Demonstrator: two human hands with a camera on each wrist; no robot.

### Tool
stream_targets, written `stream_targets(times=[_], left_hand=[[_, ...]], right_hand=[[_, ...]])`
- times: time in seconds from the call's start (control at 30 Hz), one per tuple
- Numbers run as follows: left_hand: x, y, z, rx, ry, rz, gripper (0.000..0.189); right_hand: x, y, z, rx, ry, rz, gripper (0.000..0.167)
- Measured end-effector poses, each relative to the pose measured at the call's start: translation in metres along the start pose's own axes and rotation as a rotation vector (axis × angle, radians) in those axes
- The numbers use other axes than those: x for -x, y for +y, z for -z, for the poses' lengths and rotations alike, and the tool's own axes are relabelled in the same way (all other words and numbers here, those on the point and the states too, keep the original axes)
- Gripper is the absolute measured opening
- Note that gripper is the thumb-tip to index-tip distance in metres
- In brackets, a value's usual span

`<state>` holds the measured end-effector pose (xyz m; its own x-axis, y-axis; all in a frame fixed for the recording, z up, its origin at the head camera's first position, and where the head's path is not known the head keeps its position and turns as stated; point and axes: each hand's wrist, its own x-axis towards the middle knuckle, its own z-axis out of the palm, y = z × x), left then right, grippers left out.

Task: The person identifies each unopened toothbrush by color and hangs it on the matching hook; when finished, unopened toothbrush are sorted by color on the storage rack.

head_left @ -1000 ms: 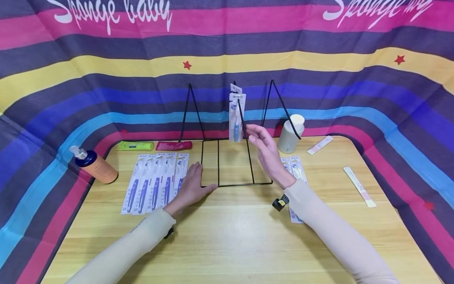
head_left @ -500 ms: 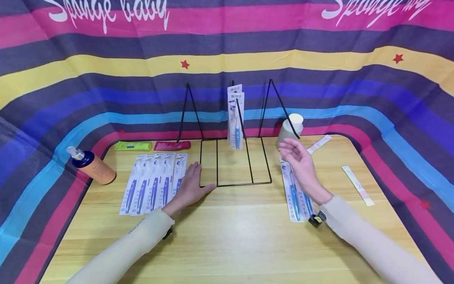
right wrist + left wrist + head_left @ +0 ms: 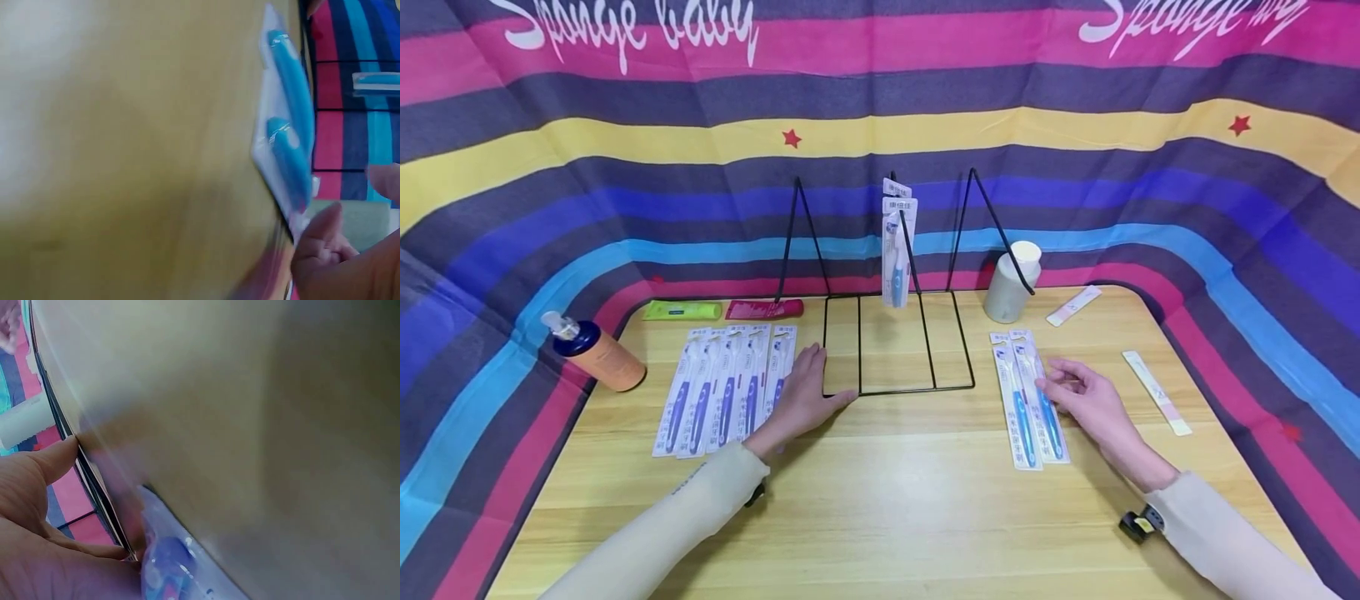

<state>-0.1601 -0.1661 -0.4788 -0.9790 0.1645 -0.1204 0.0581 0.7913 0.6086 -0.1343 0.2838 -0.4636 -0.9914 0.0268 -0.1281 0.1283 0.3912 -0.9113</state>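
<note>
While L grip, fingers outstretched, rests on blk wire rack, R grip is at edge of flat white blue-handled toothbrush pkg; can't tell if pinching.

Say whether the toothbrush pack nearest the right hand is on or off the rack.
Off. The pack lies on the table to the right of the rack, with the right hand at its edge.

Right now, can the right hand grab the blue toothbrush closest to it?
Probably yes. The right hand is over the table, with its fingers right at the edge of that toothbrush, and nothing seems to stand between them. Whether they touch is hard to tell.
</note>
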Motion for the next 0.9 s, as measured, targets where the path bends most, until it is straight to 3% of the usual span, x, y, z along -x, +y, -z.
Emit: stream_targets(times=[0.2, 0.4, 0.53, 0.7, 0.9], left_hand=[[0.000, -0.001, -0.001, 0.000, 0.006, -0.001, 0.101], [0.000, -0.002, -0.001, 0.005, 0.003, -0.004, 0.101], [0.000, -0.001, -0.001, 0.003, 0.005, -0.007, 0.101], [0.000, -0.001, 0.000, -0.005, 0.002, -0.005, 0.102], [0.000, 0.000, 0.000, 0.003, 0.004, -0.002, 0.102]], right_hand=[[0.004, 0.013, 0.006, 0.190, -0.086, -0.030, 0.065], [0.005, 0.013, 0.009, 0.309, -0.072, -0.056, 0.055], [0.008, 0.009, 0.009, 0.328, -0.063, -0.059, 0.056], [0.011, 0.012, 0.011, 0.297, -0.030, -0.050, 0.058], [0.017, 0.018, 0.013, 0.109, -0.016, -0.052, 0.054]])
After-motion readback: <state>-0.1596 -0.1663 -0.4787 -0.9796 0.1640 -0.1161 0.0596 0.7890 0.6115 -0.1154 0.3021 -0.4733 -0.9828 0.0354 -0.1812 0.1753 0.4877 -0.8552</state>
